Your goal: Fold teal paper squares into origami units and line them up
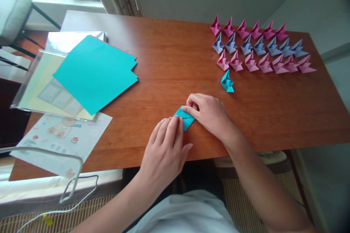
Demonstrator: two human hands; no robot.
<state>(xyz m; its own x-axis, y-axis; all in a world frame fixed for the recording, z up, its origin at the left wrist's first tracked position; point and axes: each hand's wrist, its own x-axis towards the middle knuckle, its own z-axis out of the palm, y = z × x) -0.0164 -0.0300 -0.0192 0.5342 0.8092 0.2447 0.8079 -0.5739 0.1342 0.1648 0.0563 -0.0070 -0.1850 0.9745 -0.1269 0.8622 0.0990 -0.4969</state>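
A small folded piece of turquoise paper (187, 119) lies on the wooden table in front of me. My left hand (165, 142) rests over its left part, fingers stretched out and fingertips pressing it down, so that side is hidden. At the paper's upper right corner, my right hand (210, 113) is closed in a pinch, thumb and forefinger on the edge. Beyond my right hand stands a finished-looking turquoise origami figure (226, 82) with a pointed tip.
Several folded figures stand in rows at the back right: dark pink (255, 30), lilac-blue (259, 46) and light pink (264, 63). Turquoise sheets (95, 72) lie on a plastic sleeve (27, 91) at left, above a printed sheet (65, 138). A white bent tube (54, 150) crosses the lower left.
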